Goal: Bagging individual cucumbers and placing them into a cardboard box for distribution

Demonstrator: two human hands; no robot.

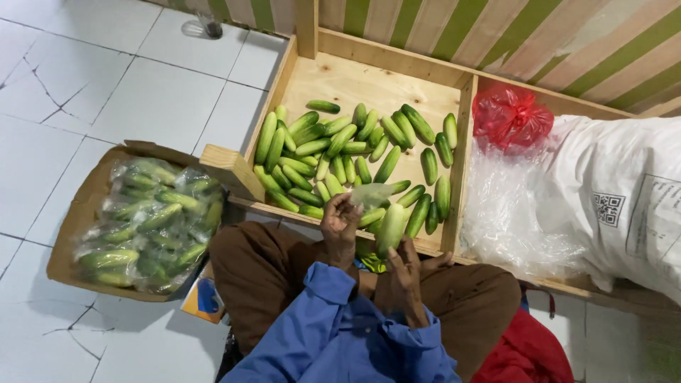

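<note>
My left hand (340,225) pinches the top of a clear plastic bag (372,195) at the near rim of a wooden crate (369,81). My right hand (403,273) holds a cucumber (391,228) upright, its tip just under the bag. Many loose green cucumbers (340,145) lie in the crate right behind both hands. My brown trousers and blue sleeves fill the lower middle of the view.
A cardboard box (79,206) at left holds bagged cucumbers (149,223). Right of the crate lie clear plastic sheeting (511,213), a red plastic bag (512,117) and a large white sack (624,198). White tiled floor lies at left; a striped wall is behind.
</note>
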